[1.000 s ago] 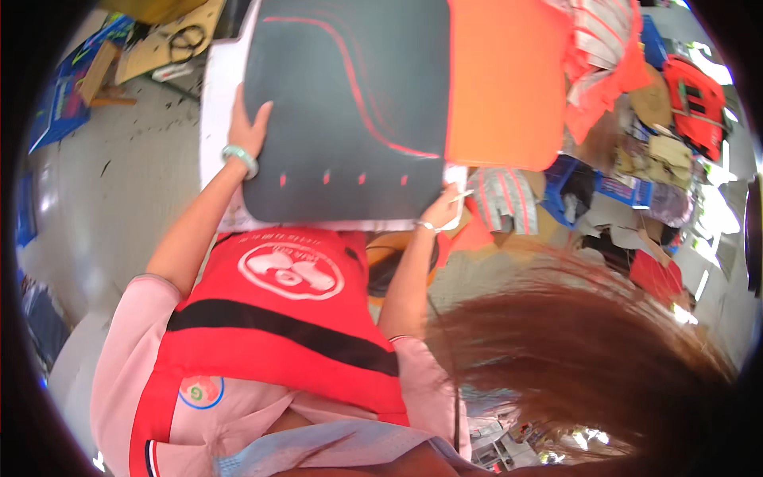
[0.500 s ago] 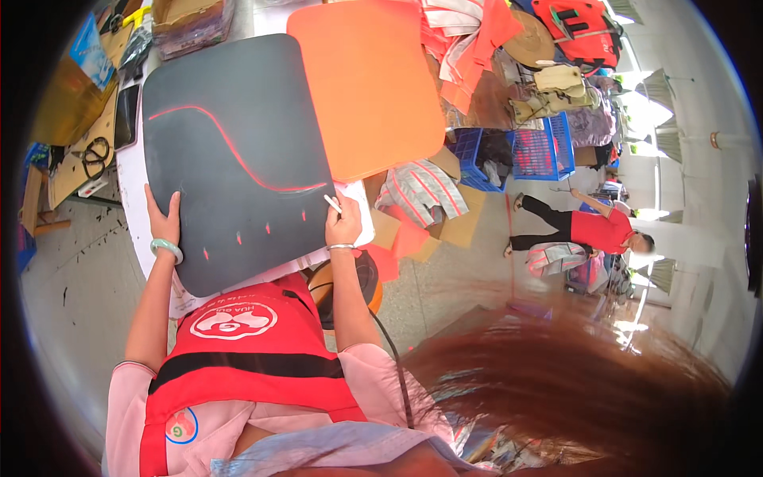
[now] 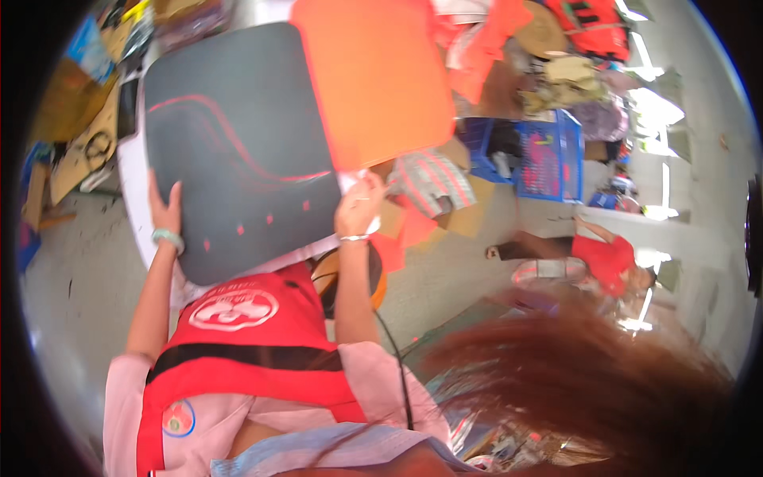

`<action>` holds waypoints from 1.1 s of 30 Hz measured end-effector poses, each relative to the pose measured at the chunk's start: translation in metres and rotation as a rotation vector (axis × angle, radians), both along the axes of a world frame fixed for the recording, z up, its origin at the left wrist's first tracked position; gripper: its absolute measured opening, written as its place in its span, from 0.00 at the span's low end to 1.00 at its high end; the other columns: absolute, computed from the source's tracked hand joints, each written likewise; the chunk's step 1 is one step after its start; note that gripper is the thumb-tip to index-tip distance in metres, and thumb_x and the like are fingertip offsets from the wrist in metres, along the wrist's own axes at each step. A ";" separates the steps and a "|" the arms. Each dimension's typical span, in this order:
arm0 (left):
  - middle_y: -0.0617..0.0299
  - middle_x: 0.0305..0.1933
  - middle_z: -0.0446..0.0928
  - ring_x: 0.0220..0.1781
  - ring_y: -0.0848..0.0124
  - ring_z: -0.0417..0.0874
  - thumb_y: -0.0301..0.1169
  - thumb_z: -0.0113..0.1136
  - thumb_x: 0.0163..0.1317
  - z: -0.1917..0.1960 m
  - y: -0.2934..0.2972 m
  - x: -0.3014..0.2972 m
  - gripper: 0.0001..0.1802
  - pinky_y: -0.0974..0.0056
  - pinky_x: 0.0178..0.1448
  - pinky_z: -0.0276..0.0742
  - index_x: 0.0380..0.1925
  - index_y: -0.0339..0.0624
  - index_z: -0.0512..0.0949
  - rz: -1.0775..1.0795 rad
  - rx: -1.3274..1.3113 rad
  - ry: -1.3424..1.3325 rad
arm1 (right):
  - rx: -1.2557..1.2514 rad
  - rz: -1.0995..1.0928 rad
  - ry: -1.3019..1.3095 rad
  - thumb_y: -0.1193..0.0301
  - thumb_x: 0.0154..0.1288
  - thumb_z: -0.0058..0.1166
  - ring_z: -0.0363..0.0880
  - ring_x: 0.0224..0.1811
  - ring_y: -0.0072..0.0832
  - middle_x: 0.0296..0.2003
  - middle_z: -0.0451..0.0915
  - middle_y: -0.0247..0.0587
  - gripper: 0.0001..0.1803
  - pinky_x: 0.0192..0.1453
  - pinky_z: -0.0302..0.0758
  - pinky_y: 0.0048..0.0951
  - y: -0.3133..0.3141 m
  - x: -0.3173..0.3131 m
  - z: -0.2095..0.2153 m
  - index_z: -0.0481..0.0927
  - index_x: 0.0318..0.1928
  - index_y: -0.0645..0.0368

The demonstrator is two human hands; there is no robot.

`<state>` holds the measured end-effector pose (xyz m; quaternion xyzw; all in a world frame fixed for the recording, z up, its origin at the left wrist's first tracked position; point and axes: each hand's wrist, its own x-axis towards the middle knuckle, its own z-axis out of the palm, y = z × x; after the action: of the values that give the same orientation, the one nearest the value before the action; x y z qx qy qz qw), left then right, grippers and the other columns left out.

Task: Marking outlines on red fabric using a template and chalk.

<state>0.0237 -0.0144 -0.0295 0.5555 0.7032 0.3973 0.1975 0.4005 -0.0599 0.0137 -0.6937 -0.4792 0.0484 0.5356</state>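
A large dark grey panel with rounded corners lies in front of me, bearing a curved red line and several short red marks. My left hand rests along its left edge, thumb and fingers spread apart. Just off the panel's right edge is my right hand, its fingers pinched together. A slim white stick, blurred now but clearer in the earlier view, is between them. An orange panel of similar shape lies beyond, next to the grey one.
White sheeting covers the table beneath the panels. Scissors and a dark phone lie at the left. Blue crates, a grey striped fabric piece and orange cloth are on the right. A person in red stands farther off.
My right hand has lifted away from the grey panel's right edge and moved right. My left hand stays at the left edge. The view has shifted slightly and blurred.
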 end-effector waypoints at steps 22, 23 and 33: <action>0.47 0.69 0.54 0.71 0.56 0.55 0.50 0.64 0.51 0.025 0.004 0.014 0.46 0.60 0.70 0.55 0.67 0.49 0.56 0.040 -0.126 0.075 | -0.385 0.404 0.257 0.73 0.69 0.44 0.74 0.32 0.20 0.31 0.76 0.37 0.08 0.38 0.72 0.20 -0.033 -0.031 0.002 0.74 0.37 0.65; 0.47 0.69 0.54 0.71 0.56 0.55 0.50 0.64 0.51 0.025 0.004 0.014 0.46 0.60 0.70 0.55 0.67 0.50 0.56 0.041 -0.130 0.078 | -0.388 0.409 0.215 0.73 0.69 0.44 0.76 0.33 0.22 0.31 0.77 0.38 0.08 0.39 0.73 0.22 -0.034 -0.029 -0.001 0.75 0.37 0.65; 0.47 0.69 0.54 0.71 0.56 0.55 0.53 0.63 0.51 0.023 0.005 0.013 0.46 0.59 0.70 0.55 0.67 0.51 0.56 0.051 -0.148 0.102 | -0.506 0.506 -0.075 0.72 0.69 0.43 0.75 0.29 0.23 0.26 0.77 0.37 0.10 0.33 0.71 0.25 -0.027 -0.016 -0.003 0.75 0.32 0.63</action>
<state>0.0369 -0.0093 -0.0070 0.5408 0.7536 0.3205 0.1918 0.3848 -0.0865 0.0108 -0.6649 -0.6280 0.2711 0.3001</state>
